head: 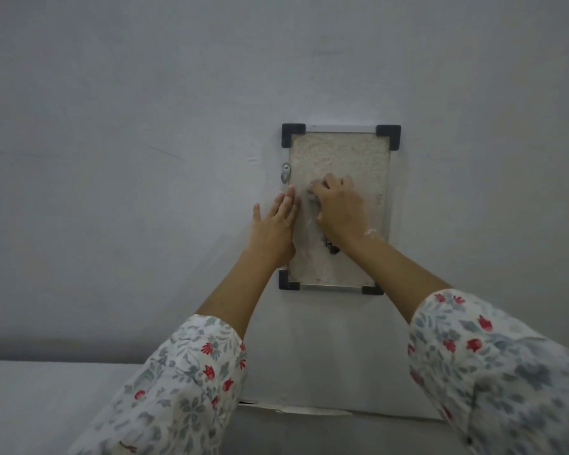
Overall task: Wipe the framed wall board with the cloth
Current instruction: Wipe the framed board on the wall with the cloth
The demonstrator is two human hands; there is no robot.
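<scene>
Currently: wiping the mid-left area of the framed wall board (pixel 340 159), mounted on the wall (pixel 145 159).

Your right hand (pixel 337 208) is clenched around the cloth (pixel 312 200), pressing it against the textured panel. Your left hand (pixel 274 224) lies flat with fingers extended, bracing the left frame edge just below the metal bracket (pixel 285 174). Maintain that brace, apply even pressure, and work in overlapping strokes towards the black corner caps (pixel 293 134).

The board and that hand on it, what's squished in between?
In the head view, the cloth sits bunched between the right hand and the board.
</scene>
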